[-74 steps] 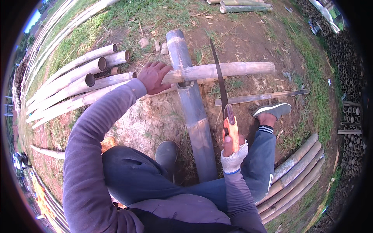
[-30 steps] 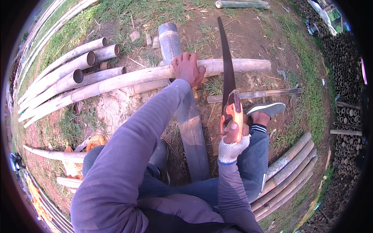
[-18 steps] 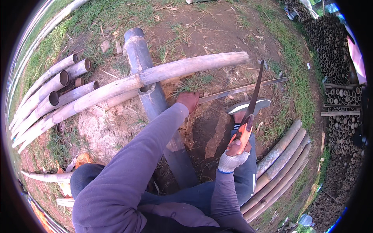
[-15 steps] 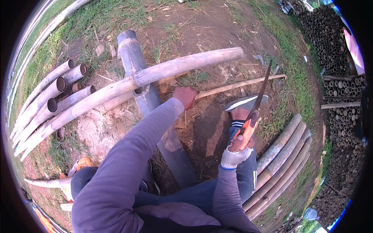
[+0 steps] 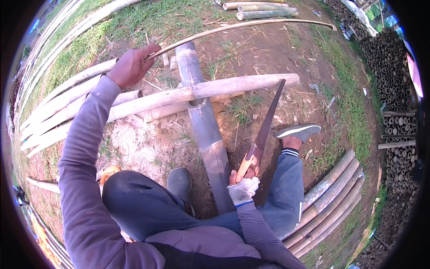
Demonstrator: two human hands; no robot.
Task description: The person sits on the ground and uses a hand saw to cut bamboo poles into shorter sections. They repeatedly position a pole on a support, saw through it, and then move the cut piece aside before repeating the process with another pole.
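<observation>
My bare left hand (image 5: 133, 67) is closed round one end of a long thin bamboo stick (image 5: 251, 23), which stretches far to the right and ends in a small hook. In my right hand (image 5: 244, 184), which wears a white glove with bare fingertips, is the orange handle of a handsaw (image 5: 268, 116). Its dark blade points up and away, the tip by the right part of a pale bamboo pole (image 5: 242, 84). That pole lies across a thick grey bamboo log (image 5: 207, 127), next to a notch in the log's top.
Cut bamboo poles (image 5: 67, 96) lie at the left, more poles (image 5: 329, 201) at the right by my leg, and short green lengths (image 5: 266, 15) at the far side. A large stack of bamboo (image 5: 394, 67) stands at the far right. My shoes (image 5: 299, 131) rest either side of the log.
My left hand has swung up and left with the stick, lifting it beyond the pale pole. My right hand has moved left and slightly down with the saw. The whole view has shifted.
</observation>
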